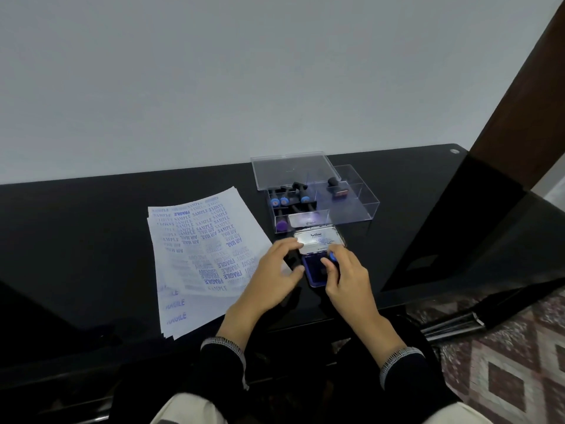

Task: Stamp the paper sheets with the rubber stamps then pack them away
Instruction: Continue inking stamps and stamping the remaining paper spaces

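Observation:
A stack of white paper sheets [201, 252], covered with blue stamp marks, lies on the black table [76, 240]. To its right an ink pad [315, 270] lies open, its lid [319, 240] raised. My left hand [275, 276] touches the lid's near edge with its fingertips, fingers spread. My right hand [345, 276] pinches a small blue-tipped rubber stamp [331, 257] over the blue pad. Behind the pad stands a clear plastic box [363, 203] with several stamps [290, 195] in its compartments.
The box's clear lid [290, 171] leans open at the back against a white wall. A dark wooden post [519, 96] and a black glossy panel [458, 224] stand to the right. A patterned floor [504, 362] shows at lower right.

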A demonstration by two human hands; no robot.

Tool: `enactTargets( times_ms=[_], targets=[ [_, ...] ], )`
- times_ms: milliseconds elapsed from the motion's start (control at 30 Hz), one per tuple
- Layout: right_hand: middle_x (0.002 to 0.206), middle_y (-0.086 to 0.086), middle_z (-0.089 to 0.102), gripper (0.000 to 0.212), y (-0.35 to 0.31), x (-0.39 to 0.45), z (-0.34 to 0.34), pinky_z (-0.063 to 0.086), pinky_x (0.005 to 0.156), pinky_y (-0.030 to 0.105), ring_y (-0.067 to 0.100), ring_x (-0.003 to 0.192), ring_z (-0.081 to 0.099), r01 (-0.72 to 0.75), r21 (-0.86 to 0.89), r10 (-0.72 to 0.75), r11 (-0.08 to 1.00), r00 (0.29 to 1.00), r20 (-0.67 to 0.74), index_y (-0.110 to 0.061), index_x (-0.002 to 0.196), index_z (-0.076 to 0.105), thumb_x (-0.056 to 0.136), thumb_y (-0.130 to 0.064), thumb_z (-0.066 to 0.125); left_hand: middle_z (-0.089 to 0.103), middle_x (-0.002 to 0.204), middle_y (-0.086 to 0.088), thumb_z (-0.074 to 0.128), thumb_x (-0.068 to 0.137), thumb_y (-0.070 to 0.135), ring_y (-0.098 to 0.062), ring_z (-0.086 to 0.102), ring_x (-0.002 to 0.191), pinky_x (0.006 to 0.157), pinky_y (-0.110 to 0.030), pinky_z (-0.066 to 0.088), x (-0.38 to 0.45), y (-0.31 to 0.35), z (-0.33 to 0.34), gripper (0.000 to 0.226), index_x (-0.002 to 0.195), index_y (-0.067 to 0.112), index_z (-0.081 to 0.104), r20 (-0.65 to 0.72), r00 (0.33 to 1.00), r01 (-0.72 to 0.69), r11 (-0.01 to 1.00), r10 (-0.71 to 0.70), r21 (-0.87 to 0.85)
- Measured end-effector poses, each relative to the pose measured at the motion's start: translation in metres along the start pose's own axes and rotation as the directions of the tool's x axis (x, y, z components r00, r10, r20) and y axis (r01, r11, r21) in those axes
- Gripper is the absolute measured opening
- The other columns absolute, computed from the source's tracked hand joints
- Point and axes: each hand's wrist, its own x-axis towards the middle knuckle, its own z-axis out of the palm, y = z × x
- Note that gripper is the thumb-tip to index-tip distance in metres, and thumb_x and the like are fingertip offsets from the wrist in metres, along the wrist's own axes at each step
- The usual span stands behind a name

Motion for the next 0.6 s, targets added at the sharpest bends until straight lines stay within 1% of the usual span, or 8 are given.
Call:
enactTargets(
  times_ms=[100,200,267,333,367,433,500,600],
  targets=[
    [0.085,-0.002,0.054,0.012,0.000,0.000,-0.002,0.035,0.066,0.007,0.013,0.071,0.051,0.010,0.000,-0.010,1.000,1.000,0.008,-0.007,0.101,0.056,0.089,-0.004,0.059,0.061,0.119,0.007,0.058,0.088,-0.002,0.005,0.052,0.110,0.096,-0.002,0.031,0.007,0.006,-0.016,0.030,0.109,0.018,0.067,-0.234,0.971,0.032,0.998,-0.043,-0.050],
    [0.081,-0.005,0.050,0.008,0.001,0.001,-0.003,0.033,0.063,0.005,0.013,0.068,0.048,0.017,0.010,-0.017,1.000,1.000,0.024,-0.008,0.095,0.054,0.090,-0.004,0.057,0.063,0.117,0.000,0.053,0.092,-0.001,-0.004,0.054,0.106,0.091,-0.005,0.032,0.012,0.006,-0.040,0.025,0.106,0.015,0.067,-0.419,0.897,0.143,0.989,-0.144,-0.034],
    [0.078,-0.005,0.049,0.006,0.002,0.004,-0.003,0.034,0.059,0.010,0.015,0.066,0.047,0.016,0.015,-0.017,1.000,0.999,0.035,-0.008,0.092,0.052,0.091,-0.005,0.056,0.059,0.123,-0.004,0.053,0.091,0.002,-0.015,0.053,0.111,0.095,-0.021,0.036,0.011,-0.005,-0.057,0.025,0.108,0.015,0.066,-0.533,0.813,0.299,0.954,-0.234,0.036],
    [0.076,-0.002,0.051,0.004,0.002,0.009,-0.002,0.038,0.057,0.020,0.019,0.066,0.049,0.016,0.008,-0.016,1.000,0.998,0.057,-0.008,0.092,0.051,0.091,-0.006,0.055,0.057,0.127,-0.004,0.055,0.088,0.003,-0.023,0.054,0.114,0.111,-0.043,0.031,0.009,-0.018,-0.074,0.030,0.109,0.020,0.067,-0.633,0.718,0.468,0.874,-0.290,0.130],
    [0.076,0.000,0.052,0.004,0.002,0.011,-0.002,0.040,0.056,0.026,0.020,0.066,0.051,0.014,0.003,-0.014,1.000,0.998,0.067,-0.008,0.092,0.051,0.091,-0.007,0.055,0.055,0.130,-0.004,0.057,0.086,0.004,-0.027,0.050,0.122,0.116,-0.051,0.017,0.008,-0.025,-0.081,0.031,0.111,0.021,0.066,-0.658,0.682,0.549,0.818,-0.321,0.170],
    [0.077,0.000,0.052,0.004,0.002,0.012,-0.001,0.039,0.055,0.025,0.021,0.067,0.051,0.012,0.000,-0.012,1.000,0.997,0.075,-0.008,0.092,0.051,0.091,-0.007,0.055,0.045,0.140,-0.008,0.058,0.087,0.012,-0.032,0.027,0.140,0.114,-0.059,-0.001,0.004,-0.037,-0.094,0.033,0.119,0.021,0.062,-0.655,0.627,0.683,0.702,-0.422,0.202],
    [0.078,-0.003,0.051,0.005,0.000,0.010,-0.001,0.035,0.056,0.013,0.016,0.067,0.050,0.008,-0.002,-0.008,1.000,0.998,0.058,-0.007,0.094,0.052,0.091,-0.005,0.056,0.029,0.151,-0.015,0.058,0.090,0.025,-0.036,0.008,0.145,0.113,-0.062,-0.004,-0.001,-0.043,-0.103,0.042,0.130,0.018,0.052,-0.622,0.568,0.770,0.614,-0.539,0.171],
    [0.079,-0.006,0.048,0.008,-0.001,0.003,-0.001,0.034,0.058,0.005,0.012,0.066,0.047,0.008,-0.002,-0.008,1.000,1.000,0.026,-0.006,0.093,0.053,0.089,-0.002,0.057,0.022,0.152,-0.022,0.060,0.088,0.046,-0.039,0.010,0.143,0.114,-0.060,0.001,-0.005,-0.047,-0.106,0.063,0.138,0.013,0.040,-0.596,0.506,0.831,0.539,-0.624,0.141]
  ],
)
